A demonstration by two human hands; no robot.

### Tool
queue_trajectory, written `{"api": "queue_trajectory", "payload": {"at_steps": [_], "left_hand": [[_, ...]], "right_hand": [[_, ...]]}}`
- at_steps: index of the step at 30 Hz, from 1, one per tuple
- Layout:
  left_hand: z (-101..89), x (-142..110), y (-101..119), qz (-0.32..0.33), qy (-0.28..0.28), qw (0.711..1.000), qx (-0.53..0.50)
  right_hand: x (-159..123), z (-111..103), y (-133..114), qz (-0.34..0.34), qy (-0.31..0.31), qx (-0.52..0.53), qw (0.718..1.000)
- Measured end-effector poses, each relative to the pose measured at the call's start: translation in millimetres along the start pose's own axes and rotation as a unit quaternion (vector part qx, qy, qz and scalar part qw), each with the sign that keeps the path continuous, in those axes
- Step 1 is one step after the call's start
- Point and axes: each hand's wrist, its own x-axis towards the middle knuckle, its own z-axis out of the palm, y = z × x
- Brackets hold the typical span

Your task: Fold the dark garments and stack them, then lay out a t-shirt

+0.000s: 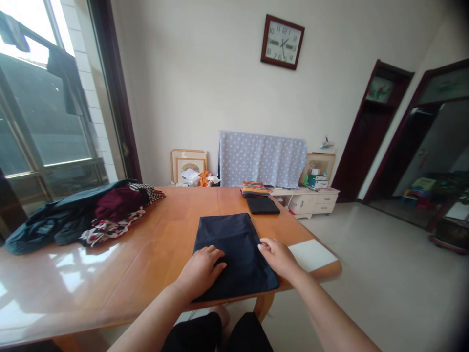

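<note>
A folded dark navy garment (pixel 234 244) lies flat on the wooden table near its front edge; its exact kind does not show. My left hand (pixel 205 269) rests on the garment's left side, fingers laid over the cloth and thumb apart. At the right edge of the garment is my right hand (pixel 276 254), its fingers curled in a pinch on the cloth's border. Beyond the garment sits a small folded black cloth (pixel 263 205), in front of a stack of striped folded cloths (pixel 253 187).
Loose clothes (pixel 110 210) are heaped at the table's left. A white sheet (pixel 313 255) lies near the right corner of the table (pixel 157 264). Behind stand a dotted cloth cover (pixel 262 159) and a white cabinet (pixel 322 201). A clock (pixel 283 41) hangs above.
</note>
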Motion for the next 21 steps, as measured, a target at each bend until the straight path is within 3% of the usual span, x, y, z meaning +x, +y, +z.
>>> {"api": "queue_trajectory", "payload": {"at_steps": [7, 12, 17, 21], "left_hand": [[2.7, -9.7, 43.0, 0.072, -0.02, 0.997, -0.024], [7.8, -13.2, 52.2, 0.065, -0.032, 0.997, 0.009], [9.7, -12.9, 56.3, 0.056, -0.031, 0.997, 0.04], [12.0, -12.5, 62.3, 0.048, -0.028, 0.996, 0.071]], "right_hand": [[-42.8, -16.7, -2.2, 0.061, -0.025, -0.018, 0.998], [-63.5, -20.2, -4.6, 0.073, -0.047, -0.005, 0.996], [-65.0, -7.1, -10.2, 0.08, -0.045, -0.002, 0.996], [-60.2, -1.0, -12.9, 0.123, -0.02, 0.16, 0.979]]}}
